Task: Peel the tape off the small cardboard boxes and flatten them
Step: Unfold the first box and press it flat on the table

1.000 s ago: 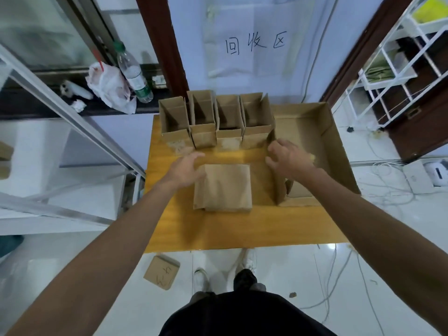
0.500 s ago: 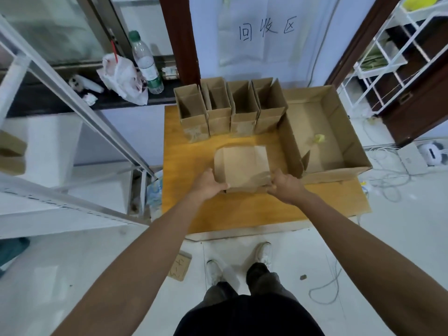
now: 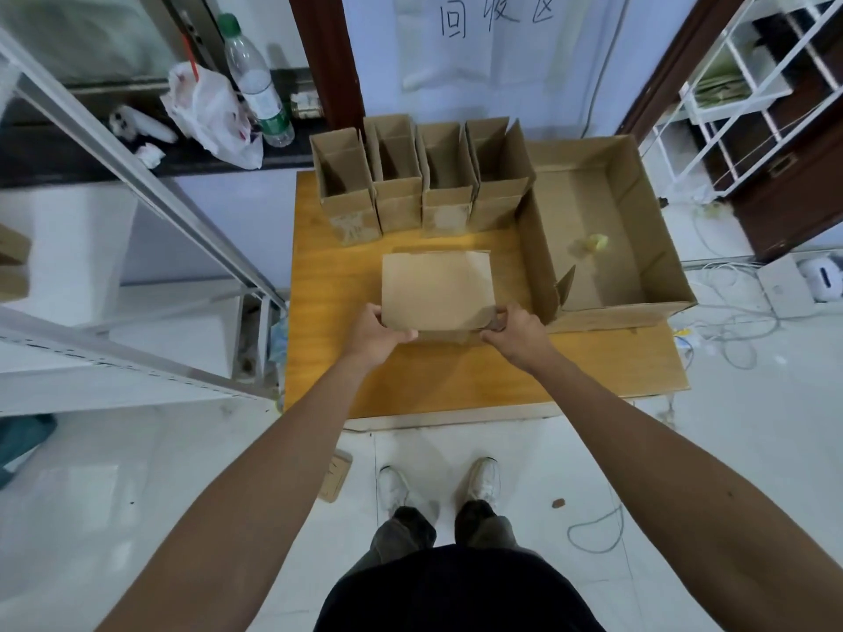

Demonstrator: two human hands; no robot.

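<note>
Gripping the flattened brown cardboard box [image 3: 438, 289] w/ both hands: your left hand [image 3: 378, 333] is curled round its near-left corner and your right hand [image 3: 515, 328] pinches its near-right corner, fingers tucked under the edge. That box sits mid-way across the yellow-orange wooden table [image 3: 456, 376], a broad flat face up. Can't tell if its near edge rests on the table or is raised a bit.

Behind it, at the far edge of the table, four small open-topped brown cardboard boxes [image 3: 424, 184] stand upright in a row, side by side and touching, flaps up. Just right of the row and of your right hand lies a large shallow brown cardboard tray [image 3: 638, 307] w/ one near-left corner flap split open. Inside it, approx. centre, sits a small crumpled yellowish scrap [image 3: 595, 241].

Beyond the table to the left, on a dark ledge, a clear plastic bottle w/ green cap [image 3: 257, 84] stands upright next to a white plastic bag [image 3: 210, 111]. A white paper sign w/ handwritten characters [image 3: 492, 20] hangs on the wall. Down on the white floor, by your left shoe, lies a small flat cardboard piece [image 3: 335, 476]
</note>
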